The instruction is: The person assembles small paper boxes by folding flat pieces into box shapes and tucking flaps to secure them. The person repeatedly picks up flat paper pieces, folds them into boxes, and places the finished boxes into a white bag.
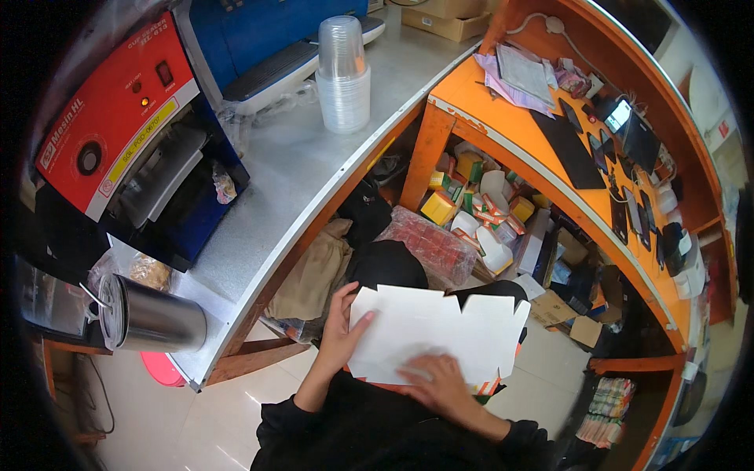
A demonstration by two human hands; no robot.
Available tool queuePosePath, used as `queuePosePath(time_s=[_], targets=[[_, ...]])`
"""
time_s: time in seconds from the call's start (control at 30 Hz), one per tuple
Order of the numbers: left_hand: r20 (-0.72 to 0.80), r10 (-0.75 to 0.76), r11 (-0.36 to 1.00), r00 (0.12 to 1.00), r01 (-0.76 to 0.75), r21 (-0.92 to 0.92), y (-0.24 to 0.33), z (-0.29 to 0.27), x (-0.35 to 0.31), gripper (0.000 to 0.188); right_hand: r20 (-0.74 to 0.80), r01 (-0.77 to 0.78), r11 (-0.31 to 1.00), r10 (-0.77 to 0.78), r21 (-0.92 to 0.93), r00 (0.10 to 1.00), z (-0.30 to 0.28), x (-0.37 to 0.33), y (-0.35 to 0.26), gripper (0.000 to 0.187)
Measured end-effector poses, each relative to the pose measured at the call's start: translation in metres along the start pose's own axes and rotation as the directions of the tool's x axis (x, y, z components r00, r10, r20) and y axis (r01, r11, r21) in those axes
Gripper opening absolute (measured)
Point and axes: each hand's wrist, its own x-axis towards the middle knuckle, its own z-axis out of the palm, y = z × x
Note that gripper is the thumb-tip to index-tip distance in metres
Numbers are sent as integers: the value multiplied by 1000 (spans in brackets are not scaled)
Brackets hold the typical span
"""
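Note:
A flat, unfolded cardboard box blank (424,326) lies over my lap, its white inner face up and its notched flaps along the far and right edges. Bits of orange and green print show at its near edge. My left hand (340,334) grips its left side, thumb on the white face and fingers round the edge. Over the lower middle of the blank is my right hand (441,385), slightly smeared by motion, its fingers stretched out across the white surface. Whether the right fingertips press on the card I cannot tell.
A red and blue cup sealer (118,118), stacked clear plastic cups (344,98) and a steel tumbler (157,314) stand on the metal counter (290,169). Several small printed boxes (479,212) are heaped beneath the orange desk (503,118), which holds phones. A plastic-wrapped red bundle (432,245) lies beyond my knees.

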Motion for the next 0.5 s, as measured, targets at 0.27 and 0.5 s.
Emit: queuePosePath(time_s=[0.27,0.5], targets=[[-77,172,898,982,-124,423,-6,19,-6,39,-265,-136,991,130,-8,956,-21,61,46,43],[20,384,634,923,-280,721,0,12,-7,38,-142,-96,992,84,-85,986,12,58,41,48]])
